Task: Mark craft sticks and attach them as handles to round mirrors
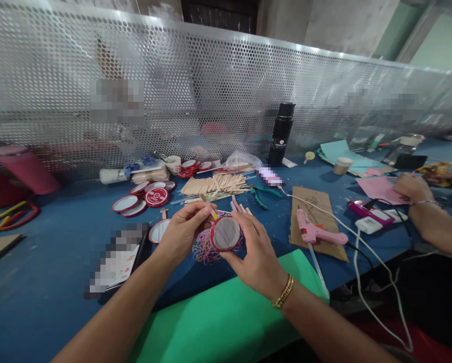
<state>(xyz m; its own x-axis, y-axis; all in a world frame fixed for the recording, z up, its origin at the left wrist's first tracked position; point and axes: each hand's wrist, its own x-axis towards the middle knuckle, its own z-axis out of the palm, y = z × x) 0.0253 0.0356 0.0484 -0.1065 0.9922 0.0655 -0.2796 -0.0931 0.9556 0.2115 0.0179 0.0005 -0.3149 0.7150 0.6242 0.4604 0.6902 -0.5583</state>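
Between the thumb and fingers of my left hand (190, 224) is a wooden craft stick (208, 205), its lower end yellowish and against the rim of a round red-rimmed lid (226, 234). My right hand (254, 249) grips that lid by its edge, with the greyish inner face toward me. Below both hands lies a tangled heap of multicoloured rubber bands or yarn (207, 249); I cannot tell which. Left of it, partly behind my left hand, rests another lid (158, 231) with a stick on it. Many loose craft sticks (214, 185) lie beyond my hands.
Several red-and-white lids (157, 196) sit at left, near a dark phone-like tray (133, 262). A pink glue gun (317, 229) lies on cardboard (317, 201), its cable trailing right. Green-handled pliers (258, 197) and a black bottle (281, 133) stand farther back. Another person's hand (413, 187) holds pink paper.
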